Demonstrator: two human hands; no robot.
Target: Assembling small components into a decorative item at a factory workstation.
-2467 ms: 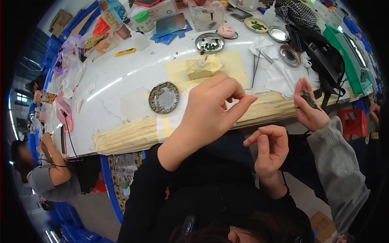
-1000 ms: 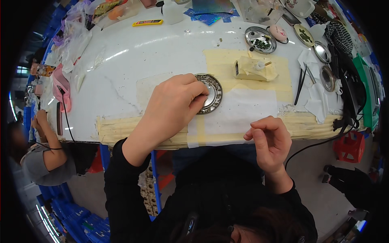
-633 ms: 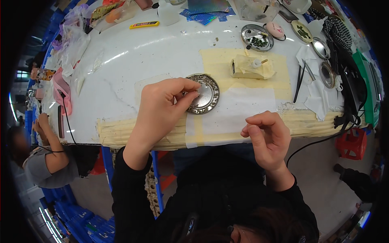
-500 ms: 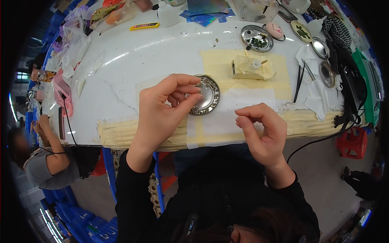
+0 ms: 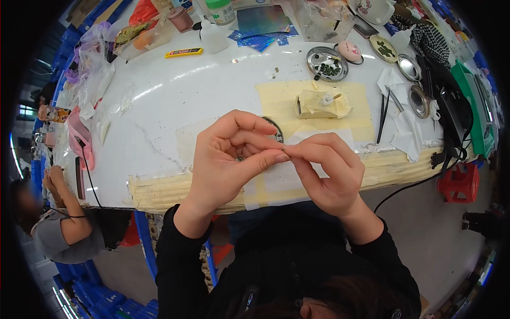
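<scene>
My left hand (image 5: 223, 159) and my right hand (image 5: 332, 175) meet above the near edge of the table, thumbs and forefingers pinched tip to tip. A tiny piece sits between their fingertips, too small to make out. Behind my left hand lies a round metal dish (image 5: 275, 127) with small bits along its rim, mostly covered by my fingers. A sheet of white paper (image 5: 271, 183) is under my hands. Just beyond stands a block wrapped in cream tape (image 5: 313, 106), with a small white pot (image 5: 328, 99) and a thin stick on it.
Farther right are a metal dish of dark green bits (image 5: 328, 66), a pink round object (image 5: 349, 51) and black tweezers (image 5: 383, 119). A yellow box cutter (image 5: 184, 52) lies at the back left. A co-worker (image 5: 69, 228) sits at left; a red stool (image 5: 458, 183) stands at right.
My right hand has moved left and its fingertips now touch those of my left hand. The left hand has shifted slightly right, covering more of the metal dish. The view has tilted a little.
</scene>
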